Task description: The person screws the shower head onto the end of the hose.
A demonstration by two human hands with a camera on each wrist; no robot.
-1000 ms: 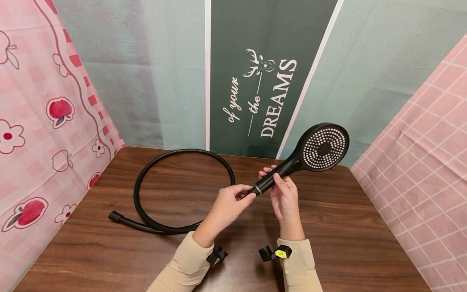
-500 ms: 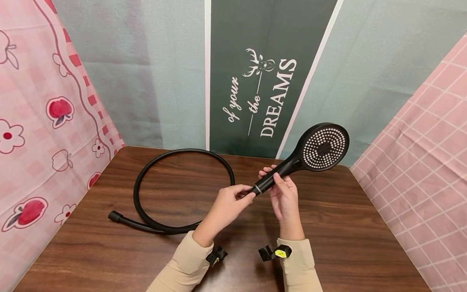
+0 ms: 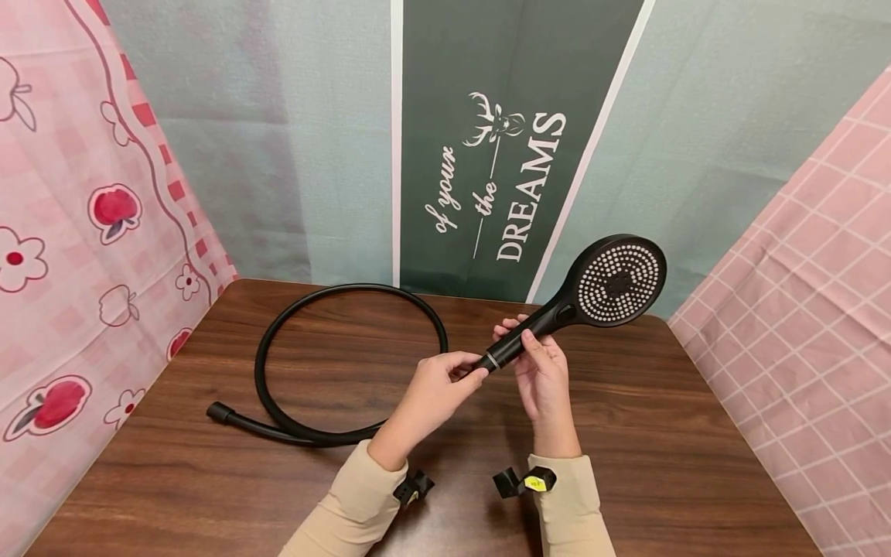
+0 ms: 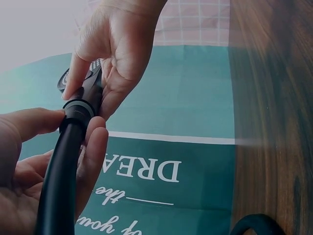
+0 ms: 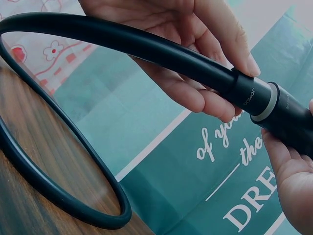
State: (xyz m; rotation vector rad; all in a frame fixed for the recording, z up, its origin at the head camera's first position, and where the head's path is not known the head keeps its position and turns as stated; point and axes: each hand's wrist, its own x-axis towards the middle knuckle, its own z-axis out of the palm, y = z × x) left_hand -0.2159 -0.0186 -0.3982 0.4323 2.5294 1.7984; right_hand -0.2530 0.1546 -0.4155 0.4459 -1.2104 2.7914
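Tilted up to the right in the head view is a black shower head (image 3: pixel 618 282) with pale nozzles. My right hand (image 3: pixel 543 371) holds its handle (image 3: pixel 513 348), thumb on top and fingers behind. Just below, my left hand (image 3: pixel 442 387) pinches the end fitting of a black shower hose (image 5: pixel 146 46) between thumb and fingers. The fitting (image 5: pixel 247 88) meets the handle's end at a pale grey ring (image 5: pixel 268 105), in line with it. From there the hose bends away and lies in a large loop on the table, its free end (image 3: pixel 219 413) at the left.
A dark wood-grain table (image 3: pixel 647 449) lies under both hands. Behind it hangs a green cloth (image 3: pixel 473 46) with white lettering. Pink patterned cloths stand along the left (image 3: pixel 63 232) and right sides. Black wrist cameras sit on both beige sleeves (image 3: pixel 567 495).
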